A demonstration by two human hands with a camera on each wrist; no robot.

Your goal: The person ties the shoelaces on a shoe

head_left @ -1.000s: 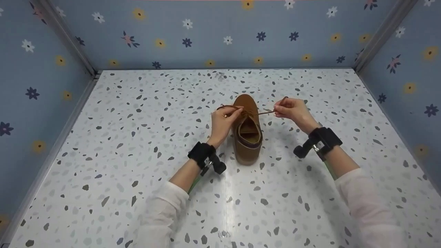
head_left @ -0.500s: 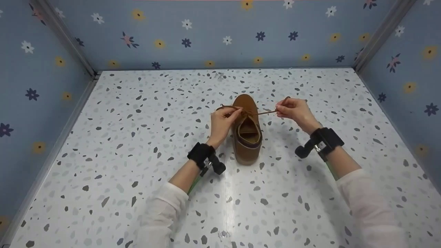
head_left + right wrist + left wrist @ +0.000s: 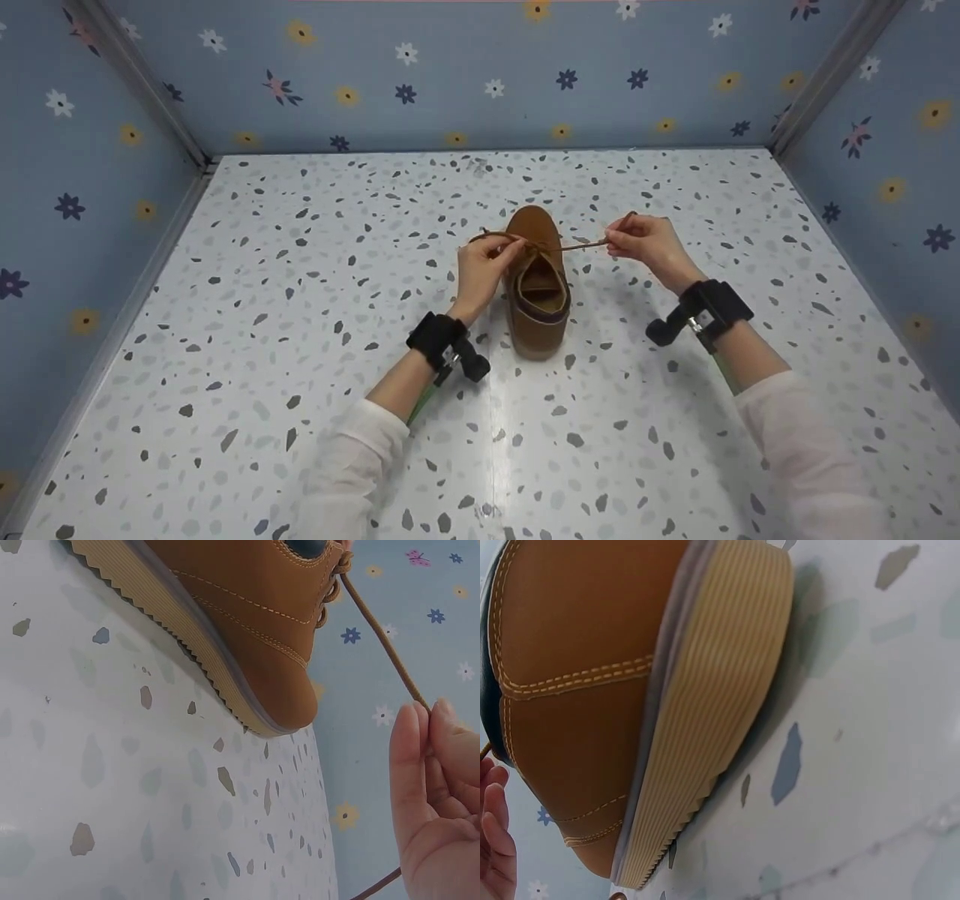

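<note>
A brown shoe [image 3: 538, 341] stands upright on the speckled surface, toe toward the back wall. In the right wrist view its brown shoelace [image 3: 379, 631] runs taut from the top eyelets to my right hand [image 3: 651, 246], which pinches it between thumb and finger out to the right of the shoe. The lace's end loops up past those fingers. My left hand [image 3: 481, 271] pinches the lace close to the knot area at the shoe's upper left, with a loop of lace sticking out behind the fingers. Its fingertips hide part of the lacing. The left wrist view shows mostly the shoe's side and ridged sole [image 3: 712, 652].
The white speckled tabletop [image 3: 262, 300] spreads around the shoe. Blue flowered panels [image 3: 450, 67] close it in at the back, left and right. Black wrist-mounted cameras [image 3: 439, 341] sit on both forearms.
My right hand has moved slightly to the right, drawing its length of lace out farther. The left hand and the shoe are almost unmoved.
</note>
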